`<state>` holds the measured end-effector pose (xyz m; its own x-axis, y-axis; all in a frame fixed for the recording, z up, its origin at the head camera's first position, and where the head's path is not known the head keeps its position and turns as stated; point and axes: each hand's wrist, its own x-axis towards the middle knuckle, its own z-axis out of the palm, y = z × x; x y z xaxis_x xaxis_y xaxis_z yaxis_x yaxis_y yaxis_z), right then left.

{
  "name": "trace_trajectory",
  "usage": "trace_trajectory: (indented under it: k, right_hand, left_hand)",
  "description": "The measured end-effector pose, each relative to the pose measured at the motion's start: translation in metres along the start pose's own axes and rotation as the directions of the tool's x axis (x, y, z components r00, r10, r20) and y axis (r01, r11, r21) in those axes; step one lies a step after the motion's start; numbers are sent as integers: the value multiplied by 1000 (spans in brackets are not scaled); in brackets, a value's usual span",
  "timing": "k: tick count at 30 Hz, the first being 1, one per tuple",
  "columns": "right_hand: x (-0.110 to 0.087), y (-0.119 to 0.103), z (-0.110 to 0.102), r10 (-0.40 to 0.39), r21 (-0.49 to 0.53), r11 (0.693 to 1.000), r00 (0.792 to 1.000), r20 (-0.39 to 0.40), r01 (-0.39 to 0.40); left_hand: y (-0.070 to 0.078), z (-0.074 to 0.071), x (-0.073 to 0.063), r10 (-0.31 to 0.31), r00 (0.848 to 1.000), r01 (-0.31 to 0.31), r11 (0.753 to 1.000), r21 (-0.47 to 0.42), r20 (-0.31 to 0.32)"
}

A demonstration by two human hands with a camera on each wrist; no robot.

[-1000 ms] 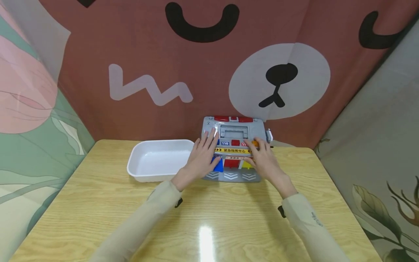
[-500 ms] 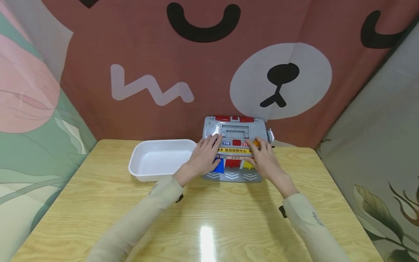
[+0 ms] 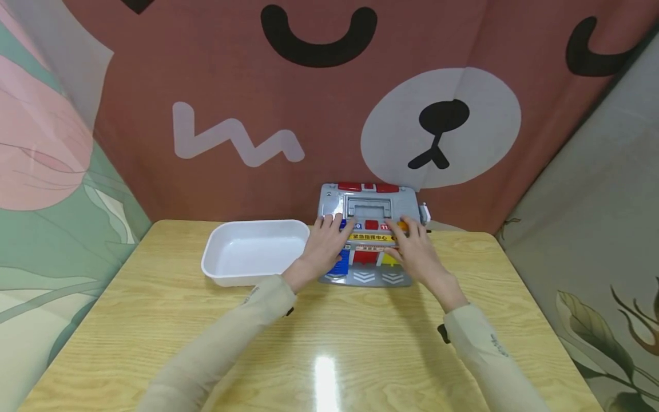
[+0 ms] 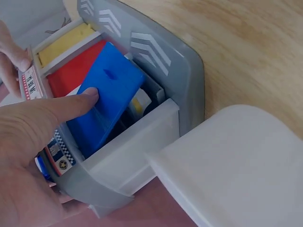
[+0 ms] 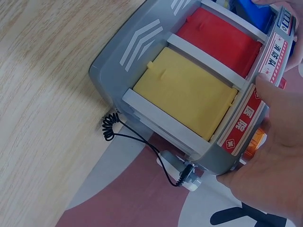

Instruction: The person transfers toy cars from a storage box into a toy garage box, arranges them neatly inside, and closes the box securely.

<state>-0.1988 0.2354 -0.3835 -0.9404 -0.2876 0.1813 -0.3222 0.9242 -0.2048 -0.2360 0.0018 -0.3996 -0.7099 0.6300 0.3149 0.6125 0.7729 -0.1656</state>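
Note:
A grey toy rescue station [image 3: 368, 280] with blue, red and yellow doors stands at the table's back edge. My left hand [image 3: 321, 249] lies over its left side. In the left wrist view, the left thumb touches the blue door [image 4: 111, 78], which tilts outward. Something white and yellow [image 4: 138, 104] shows partly behind that door. My right hand [image 3: 419, 254] holds the station's right front edge, thumb on the front sign [image 5: 274, 56] and fingers over the top. The red door [image 5: 220, 40] and yellow door [image 5: 187, 92] lie flat in their frames.
A white plastic tray [image 3: 226, 280] stands on the wooden table [image 3: 381, 349], left of the station and close to it. From the station's right side hangs a white handset [image 5: 177, 170] with a coiled black cord [image 5: 110, 125]. A printed curtain [image 3: 237, 189] rises behind.
My left hand has shifted right and its fingers have drawn down from the roof to the button row. The blue door's angle has changed and more of it shows. My right hand stays put.

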Motion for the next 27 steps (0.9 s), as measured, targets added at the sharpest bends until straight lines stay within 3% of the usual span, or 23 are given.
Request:
trace_trajectory:
  k: [7, 27]
  right_hand:
    - [0, 0, 0, 13, -2, 1000, 1000, 1, -13]
    - [-1, 2, 6, 6, -19, 1000, 1000, -31, -6]
  left_hand:
    - [-1, 10, 3, 3, 998, 3, 997, 79, -66]
    - [-4, 23, 8, 34, 988, -17, 993, 115, -153]
